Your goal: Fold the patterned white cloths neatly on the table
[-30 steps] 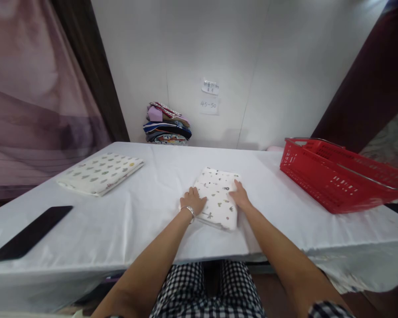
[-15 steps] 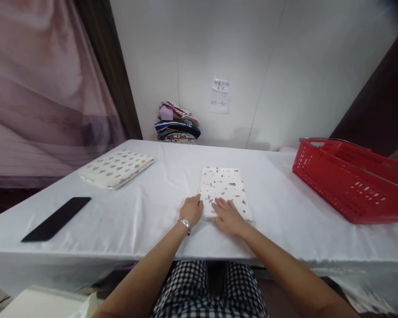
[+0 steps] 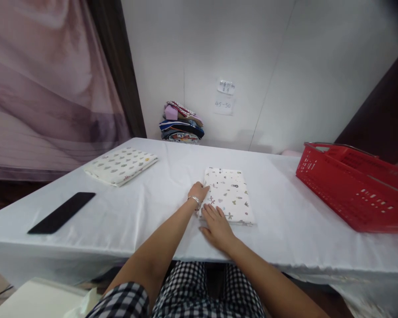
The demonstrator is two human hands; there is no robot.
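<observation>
on the far left i see a black flat slab [image 3: 61, 212] lying near the table's front left corner, and behind it a folded cloth with a heart-like print [image 3: 121, 165], both well apart from where i am working. a stack of folded fabrics [image 3: 181, 128] sits against the wall past the table's [image 3: 146, 221] far edge.

my left hand [image 3: 198, 192] rests at the left edge of the folded white printed cloth [image 3: 228, 195], fingers loosely curled against its side, not clamped on anything i can make out. the cloth lies flat near the middle of the table, closer to my side than the wall. my right hand [image 3: 216, 225] lies open and flat, palm down, fingertips on the cloth's near left corner and the heel on the bare tablecloth.

to do this well, i judge the flat palm should press evenly and stroke outward along the fold, while the left hand steadies the side edge so the layers stay aligned rather than sliding apart. the near edge of the cloth sits not far from the table's front lip, so i'd avoid dragging it toward me.

rightward there is open tablecloth between the cloth and the red basket [image 3: 351, 190], which stands near the right end, giving free room to sweep that way.
</observation>
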